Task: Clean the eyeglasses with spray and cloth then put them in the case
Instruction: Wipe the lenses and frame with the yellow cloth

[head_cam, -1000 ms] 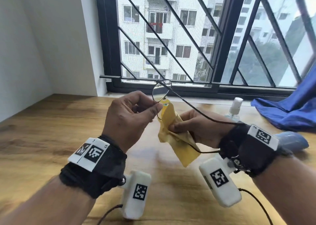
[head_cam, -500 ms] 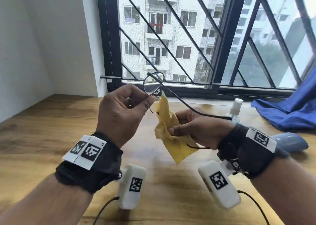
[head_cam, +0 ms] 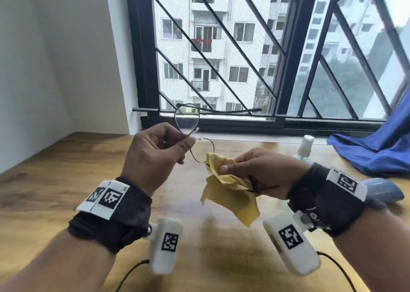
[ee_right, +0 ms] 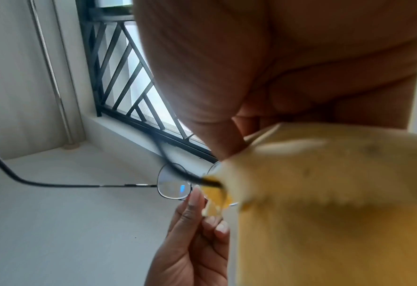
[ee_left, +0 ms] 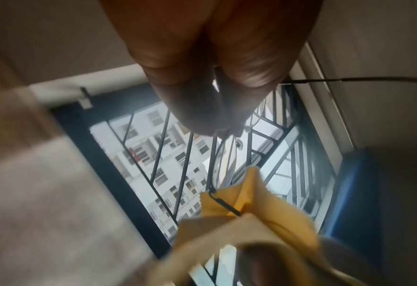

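Above the wooden table, our left hand pinches the thin wire-framed eyeglasses; our right hand grips the yellow cloth around one lens. Behind it stands a clear spray bottle, beside blue fabric.

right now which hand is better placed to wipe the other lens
The right hand: it already pinches the yellow cloth around one lens of the eyeglasses. The left hand pinches the frame near the bridge, steadying the bare lens, so it seems best left holding.
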